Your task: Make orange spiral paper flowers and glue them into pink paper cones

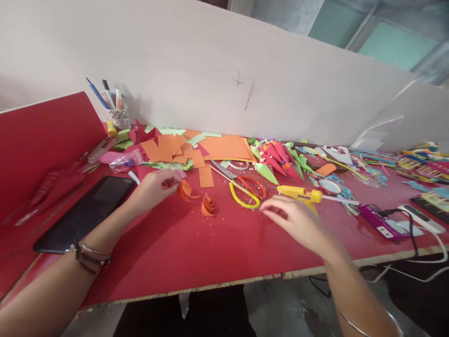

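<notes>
My left hand [154, 188] hovers over the left part of the red table, fingers loosely bent with a gap between thumb and forefinger. Right beside its fingertips is a curled orange paper strip [188, 193]; whether they touch is unclear. A second, tightly coiled orange paper strip [208, 206] sits a little to the right. My right hand [289, 217] is held low with its fingers apart and nothing visible in them. Its fingertips are close to the yellow handle of the scissors [245, 200]. Behind that hand lies a yellow glue gun [298, 193] with a glue stick in it.
Orange paper pieces [220, 147] and green and red paper cones [277, 157] are heaped along the white partition. A black phone [87, 210] lies at left, below a pen cup [119, 116]. At right are a purple power socket [384, 222] and cables.
</notes>
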Demonstrator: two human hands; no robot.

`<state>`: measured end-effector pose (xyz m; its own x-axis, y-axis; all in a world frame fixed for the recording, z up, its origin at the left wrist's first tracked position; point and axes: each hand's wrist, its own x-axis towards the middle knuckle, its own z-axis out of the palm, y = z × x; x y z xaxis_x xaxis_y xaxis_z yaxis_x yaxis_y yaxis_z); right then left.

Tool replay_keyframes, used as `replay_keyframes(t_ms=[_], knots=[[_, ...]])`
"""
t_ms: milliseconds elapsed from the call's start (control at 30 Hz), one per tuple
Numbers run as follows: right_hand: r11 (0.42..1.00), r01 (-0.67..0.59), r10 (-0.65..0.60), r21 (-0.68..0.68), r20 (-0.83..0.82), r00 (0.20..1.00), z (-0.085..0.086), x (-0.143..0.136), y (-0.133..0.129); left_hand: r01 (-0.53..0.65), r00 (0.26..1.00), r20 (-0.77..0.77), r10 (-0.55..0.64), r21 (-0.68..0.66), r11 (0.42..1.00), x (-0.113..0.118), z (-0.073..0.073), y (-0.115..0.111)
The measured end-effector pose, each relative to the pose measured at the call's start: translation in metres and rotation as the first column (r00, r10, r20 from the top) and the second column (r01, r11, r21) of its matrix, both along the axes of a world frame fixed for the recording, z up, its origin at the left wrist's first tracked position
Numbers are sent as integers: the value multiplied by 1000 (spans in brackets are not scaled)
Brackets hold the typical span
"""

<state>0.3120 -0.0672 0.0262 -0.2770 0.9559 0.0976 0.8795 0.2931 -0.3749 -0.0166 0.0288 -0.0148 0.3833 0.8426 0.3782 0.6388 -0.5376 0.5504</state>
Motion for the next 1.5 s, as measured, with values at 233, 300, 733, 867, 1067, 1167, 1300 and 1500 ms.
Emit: replay_keyframes(t_ms=[233, 300, 733, 867, 1067, 1167, 1300, 1500], knots=[[932, -357, 357, 62, -333, 873, -20, -68, 56, 43, 995, -92, -44, -13, 999, 8, 0, -5], [903, -427, 414, 47, -359, 836, -27, -74, 66, 81, 989, -121, -82, -18, 997, 10, -2, -7], [851, -525, 481, -6, -392, 784, -41, -74, 74, 143, 978, -144, -153, -78, 987, 15, -7, -8], [841, -540, 483, -32, -408, 775, -44, -75, 73, 240, 950, -173, -260, -127, 962, 9, -8, -4], [855, -518, 471, -11, -400, 786, -44, -75, 71, 278, 942, -136, -306, -189, 942, 20, -6, -12], [852, -523, 479, -4, -395, 784, -44, -75, 70, 300, 941, -113, -318, -151, 942, 25, -5, -15], [852, -523, 487, 22, -399, 777, -47, -77, 70, 315, 940, -101, -325, -106, 943, 28, -5, -18], [870, -485, 476, 89, -407, 780, -48, -79, 69, 289, 952, -85, -295, -72, 955, 32, -5, -22]])
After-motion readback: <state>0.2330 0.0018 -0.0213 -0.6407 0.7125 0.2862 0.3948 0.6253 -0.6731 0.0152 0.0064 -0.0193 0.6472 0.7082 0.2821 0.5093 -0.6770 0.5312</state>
